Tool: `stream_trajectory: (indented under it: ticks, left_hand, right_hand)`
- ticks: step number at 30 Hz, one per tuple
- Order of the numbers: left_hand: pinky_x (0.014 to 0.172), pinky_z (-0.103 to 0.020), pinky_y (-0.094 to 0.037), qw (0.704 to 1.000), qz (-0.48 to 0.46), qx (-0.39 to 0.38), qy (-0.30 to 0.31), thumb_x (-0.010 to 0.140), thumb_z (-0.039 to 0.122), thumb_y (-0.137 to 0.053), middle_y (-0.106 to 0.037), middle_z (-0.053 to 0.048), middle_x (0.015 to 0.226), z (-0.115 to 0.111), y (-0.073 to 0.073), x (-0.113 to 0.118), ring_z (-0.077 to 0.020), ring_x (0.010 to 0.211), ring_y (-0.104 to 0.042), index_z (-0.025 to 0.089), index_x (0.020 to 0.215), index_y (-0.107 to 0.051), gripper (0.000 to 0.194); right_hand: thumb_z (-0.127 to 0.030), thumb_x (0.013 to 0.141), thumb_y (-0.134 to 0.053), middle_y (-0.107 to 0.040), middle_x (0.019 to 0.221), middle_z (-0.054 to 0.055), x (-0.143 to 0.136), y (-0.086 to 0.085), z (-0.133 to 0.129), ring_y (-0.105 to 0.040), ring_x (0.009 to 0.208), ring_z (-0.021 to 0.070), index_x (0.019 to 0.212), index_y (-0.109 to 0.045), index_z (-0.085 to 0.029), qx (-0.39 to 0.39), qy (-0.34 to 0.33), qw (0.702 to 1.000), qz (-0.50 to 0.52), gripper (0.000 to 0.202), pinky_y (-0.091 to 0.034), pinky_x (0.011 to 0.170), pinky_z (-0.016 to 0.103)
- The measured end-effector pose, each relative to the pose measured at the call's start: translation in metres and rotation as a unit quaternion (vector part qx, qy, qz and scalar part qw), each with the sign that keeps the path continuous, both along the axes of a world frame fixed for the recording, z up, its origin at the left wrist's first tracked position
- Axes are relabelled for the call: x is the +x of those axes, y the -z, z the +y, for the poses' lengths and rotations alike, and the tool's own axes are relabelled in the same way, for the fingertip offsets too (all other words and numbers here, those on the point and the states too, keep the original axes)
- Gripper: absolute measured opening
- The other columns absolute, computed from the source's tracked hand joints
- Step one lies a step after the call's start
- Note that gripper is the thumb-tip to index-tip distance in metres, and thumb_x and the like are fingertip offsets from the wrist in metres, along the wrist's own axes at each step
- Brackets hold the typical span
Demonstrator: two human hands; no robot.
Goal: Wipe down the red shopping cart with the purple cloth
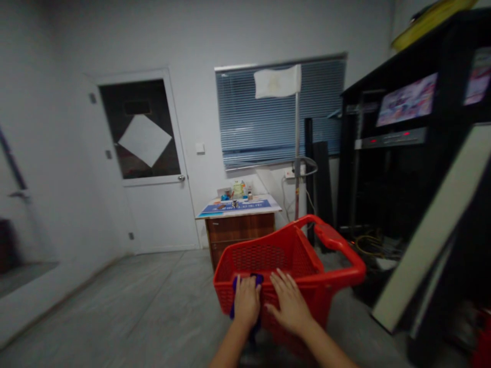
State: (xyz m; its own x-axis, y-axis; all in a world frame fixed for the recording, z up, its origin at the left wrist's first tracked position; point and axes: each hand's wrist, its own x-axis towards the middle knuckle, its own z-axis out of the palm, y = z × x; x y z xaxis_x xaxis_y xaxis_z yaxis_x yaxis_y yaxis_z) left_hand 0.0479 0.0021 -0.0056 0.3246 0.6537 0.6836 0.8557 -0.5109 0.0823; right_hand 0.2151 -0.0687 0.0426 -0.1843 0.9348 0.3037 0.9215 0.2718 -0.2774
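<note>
A red plastic shopping cart [268, 240] with a loop handle at its right stands in front of me on the floor. My left hand [246, 300] is at the near rim, its fingers bent over a dark purple cloth [258, 279] that hangs over that rim. Part of the cloth is hidden under the hand. To the right of it, my right hand [289, 301] rests against the cart's near side, fingers spread towards the rim, with nothing held in it.
Behind the cart is a brown cabinet [241, 227] with small items on top. A flag pole [296, 153] stands beside it. At the right are a black rack [399, 66] and a leaning pale board [433, 235]. A white door [161, 214] is at the left.
</note>
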Motion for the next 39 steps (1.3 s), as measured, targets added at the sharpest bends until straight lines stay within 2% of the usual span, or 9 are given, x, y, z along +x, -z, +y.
stream_trajectory:
  ticks: [4, 10, 13, 17, 21, 25, 29, 33, 39]
  left_hand:
    - [0.111, -0.051, -0.035, 0.999, 0.01, -0.026, 0.031, 0.097, 0.019, -0.035, -0.069, -0.008, 0.113, 0.0, -0.006, -0.003, -0.0208, 0.106, -0.062, 0.016, 0.118, -0.059, 0.032]
    - [0.11, -0.055, -0.035, 1.0, -0.005, -0.012, 0.006, 0.097, 0.018, -0.033, -0.068, -0.008, 0.116, 0.01, -0.001, -0.031, -0.022, 0.109, -0.062, 0.018, 0.122, -0.057, 0.035]
    - [0.11, -0.054, -0.036, 1.0, -0.009, -0.017, -0.001, 0.097, 0.019, -0.034, -0.069, -0.009, 0.114, 0.008, 0.001, -0.017, -0.0226, 0.111, -0.062, 0.017, 0.119, -0.059, 0.034]
    - [0.109, -0.05, -0.039, 0.999, -0.005, -0.04, 0.031, 0.096, 0.02, -0.038, -0.065, -0.01, 0.124, 0.005, 0.0, 0.005, -0.0228, 0.119, -0.058, 0.015, 0.125, -0.057, 0.035]
    - [0.109, -0.052, -0.038, 0.999, -0.001, -0.037, 0.026, 0.096, 0.019, -0.037, -0.065, -0.01, 0.126, 0.008, 0.002, -0.005, -0.0249, 0.122, -0.055, 0.016, 0.125, -0.057, 0.035]
    - [0.109, -0.052, -0.037, 1.0, -0.018, -0.022, 0.01, 0.096, 0.019, -0.035, -0.067, -0.009, 0.119, 0.011, 0.005, -0.015, -0.0229, 0.114, -0.06, 0.017, 0.122, -0.058, 0.035]
    - [0.108, -0.05, -0.039, 1.0, -0.027, -0.013, 0.002, 0.097, 0.02, -0.033, -0.069, -0.011, 0.112, 0.006, 0.005, 0.002, -0.0235, 0.11, -0.061, 0.014, 0.117, -0.061, 0.034]
    - [0.106, -0.049, -0.042, 0.999, -0.024, 0.0, 0.043, 0.097, 0.019, -0.033, -0.068, -0.009, 0.115, 0.002, 0.005, 0.015, -0.0226, 0.11, -0.061, 0.016, 0.122, -0.057, 0.035]
    - [0.104, -0.05, -0.043, 0.998, -0.023, 0.036, 0.044, 0.097, 0.021, -0.035, -0.068, -0.009, 0.113, 0.008, 0.016, -0.007, -0.0233, 0.107, -0.063, 0.017, 0.12, -0.057, 0.032]
  right_hand:
    - [-0.068, 0.086, -0.041, -0.035, 0.152, 0.01, 0.001, -0.003, 0.0, -0.022, 0.144, 0.0279, 0.145, -0.038, -0.015, 0.017, -0.012, 1.0, 0.002, 0.08, -0.013, 0.119, 0.047]
    - [-0.069, 0.086, -0.041, -0.034, 0.152, 0.011, 0.002, -0.007, -0.001, -0.02, 0.144, 0.0275, 0.145, -0.037, -0.011, -0.001, -0.018, 1.0, -0.003, 0.083, -0.013, 0.119, 0.046]
    - [-0.071, 0.086, -0.039, -0.035, 0.152, 0.011, 0.002, -0.007, 0.001, -0.022, 0.144, 0.028, 0.145, -0.038, -0.011, 0.004, -0.016, 1.0, -0.004, 0.085, -0.013, 0.119, 0.047]
    - [-0.071, 0.087, -0.036, -0.037, 0.15, 0.012, 0.005, -0.008, 0.001, -0.024, 0.143, 0.028, 0.144, -0.04, -0.011, 0.011, -0.019, 1.0, -0.007, 0.083, -0.014, 0.119, 0.048]
    - [-0.07, 0.087, -0.039, -0.038, 0.15, 0.012, 0.011, -0.008, 0.001, -0.026, 0.142, 0.0281, 0.144, -0.04, -0.011, 0.007, -0.027, 0.999, -0.015, 0.082, -0.015, 0.118, 0.048]
    - [-0.07, 0.086, -0.041, -0.04, 0.149, 0.013, 0.015, -0.004, 0.004, -0.027, 0.142, 0.0287, 0.144, -0.04, -0.014, 0.02, -0.038, 0.999, -0.017, 0.081, -0.015, 0.118, 0.05]
    - [-0.071, 0.085, -0.04, -0.04, 0.149, 0.013, 0.016, -0.001, 0.005, -0.026, 0.142, 0.0298, 0.144, -0.041, -0.013, 0.017, -0.035, 0.999, -0.016, 0.082, -0.016, 0.117, 0.05]
    - [-0.066, 0.087, -0.04, -0.043, 0.147, 0.013, 0.015, -0.006, 0.002, -0.028, 0.141, 0.0295, 0.142, -0.043, -0.014, 0.026, -0.042, 0.999, -0.012, 0.076, -0.017, 0.117, 0.05]
    - [-0.068, 0.086, -0.04, -0.042, 0.148, 0.013, 0.015, -0.008, -0.003, -0.028, 0.141, 0.0296, 0.143, -0.042, -0.015, 0.016, -0.048, 0.999, -0.011, 0.078, -0.017, 0.117, 0.05]
